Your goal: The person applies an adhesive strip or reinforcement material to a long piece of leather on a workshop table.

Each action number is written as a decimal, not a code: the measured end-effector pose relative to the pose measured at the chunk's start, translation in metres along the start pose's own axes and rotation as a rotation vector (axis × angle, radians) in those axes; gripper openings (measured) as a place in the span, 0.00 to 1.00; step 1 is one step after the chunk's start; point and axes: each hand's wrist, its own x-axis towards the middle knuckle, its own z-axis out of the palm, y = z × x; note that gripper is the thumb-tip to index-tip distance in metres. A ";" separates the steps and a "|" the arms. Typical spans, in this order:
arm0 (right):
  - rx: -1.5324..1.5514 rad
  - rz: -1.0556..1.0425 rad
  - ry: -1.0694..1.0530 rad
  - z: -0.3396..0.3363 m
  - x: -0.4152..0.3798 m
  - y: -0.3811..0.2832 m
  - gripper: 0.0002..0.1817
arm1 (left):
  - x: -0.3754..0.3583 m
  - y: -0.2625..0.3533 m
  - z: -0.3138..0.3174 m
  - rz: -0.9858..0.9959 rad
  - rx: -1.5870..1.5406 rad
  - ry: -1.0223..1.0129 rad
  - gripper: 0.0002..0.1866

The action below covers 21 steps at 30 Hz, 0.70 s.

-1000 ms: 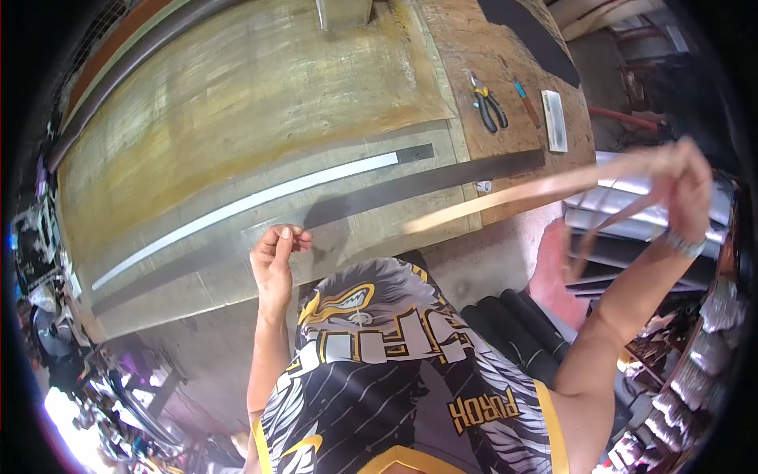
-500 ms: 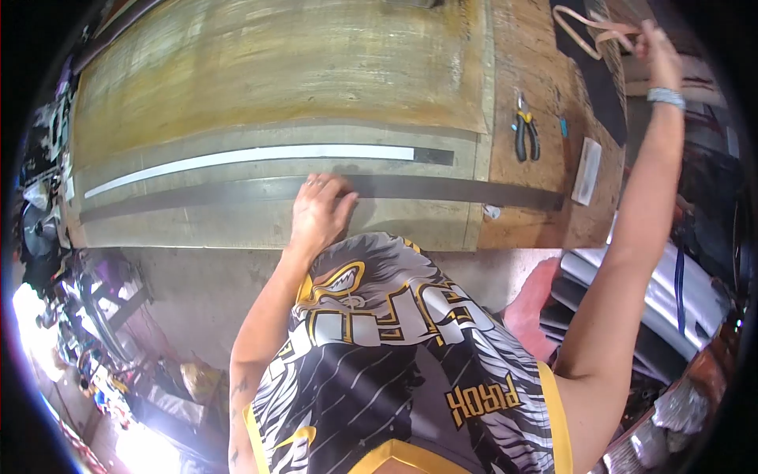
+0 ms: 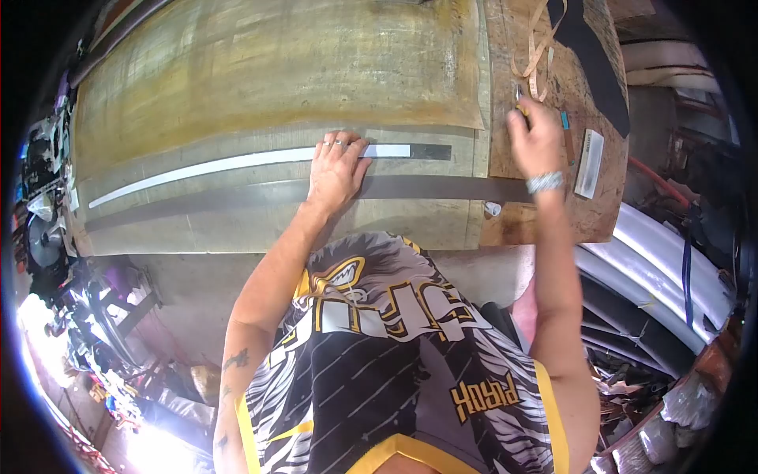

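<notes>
My left hand (image 3: 336,170) lies flat with its fingers over a long white strip (image 3: 229,170), which has a dark end (image 3: 431,152). Below it a dark grey strip (image 3: 426,187) runs across the table, its right end passing under my right wrist. My right hand (image 3: 536,138) is closed around the pliers (image 3: 521,109); their tip and some yellow show above the fingers, and the handles are hidden. A peach-coloured tape (image 3: 534,57) lies in loops just beyond the pliers.
A yellowed sheet (image 3: 276,71) covers the table's far part. At the right are a black piece (image 3: 594,63), a white label-like strip (image 3: 589,164), a small blue item (image 3: 564,120) and a small white roll (image 3: 493,208). Silvery rolls (image 3: 655,253) stand beyond the table's right edge.
My right hand has come down and left from the upper right, let go of the tape and closed on the pliers. My left hand has moved up from the dark strip onto the white one.
</notes>
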 end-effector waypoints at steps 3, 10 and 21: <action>0.241 -0.086 -0.115 0.029 -0.065 -0.080 0.21 | -0.008 0.003 0.011 0.047 0.035 0.059 0.18; -0.028 -0.076 -0.232 0.112 -0.125 -0.159 0.30 | -0.017 0.020 0.018 0.116 -0.048 -0.114 0.33; -0.328 -0.042 -0.258 0.125 -0.131 -0.171 0.29 | -0.096 -0.100 -0.053 -0.059 0.241 -0.025 0.40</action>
